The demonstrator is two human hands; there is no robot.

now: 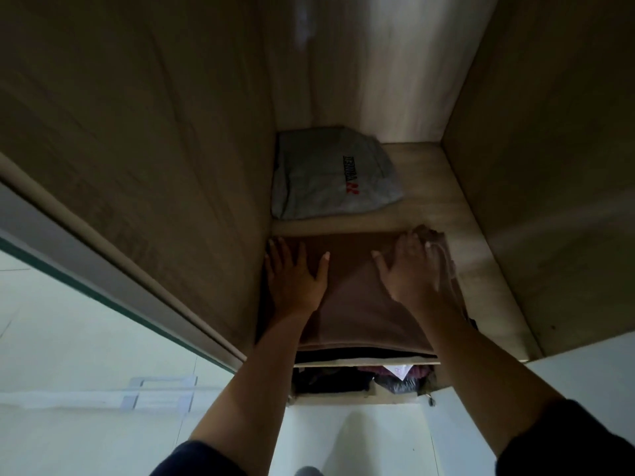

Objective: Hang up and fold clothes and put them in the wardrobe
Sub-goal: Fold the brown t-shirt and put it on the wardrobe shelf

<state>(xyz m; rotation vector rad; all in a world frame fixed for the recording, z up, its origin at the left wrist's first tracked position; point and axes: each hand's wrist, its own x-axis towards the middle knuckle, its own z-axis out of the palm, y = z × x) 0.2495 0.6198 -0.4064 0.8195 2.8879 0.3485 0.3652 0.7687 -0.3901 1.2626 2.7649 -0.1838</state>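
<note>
We press the folded brown fabric garment onto the wooden wardrobe shelf, left hand and right hand fingers spread flat; folded grey printed top already stored.

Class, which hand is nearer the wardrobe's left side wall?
Left. The left hand lies flat on the brown garment, right beside the left side wall; the right hand lies on the garment's far side.

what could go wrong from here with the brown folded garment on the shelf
1. The brown folded garment sits right at the front edge of the shelf under the flat left hand and right hand; it may slide off when released.
2. Its far right corner looks bunched, so pushing could undo the fold.
3. Pushed further back, it may rumple the grey folded garment behind.
</note>
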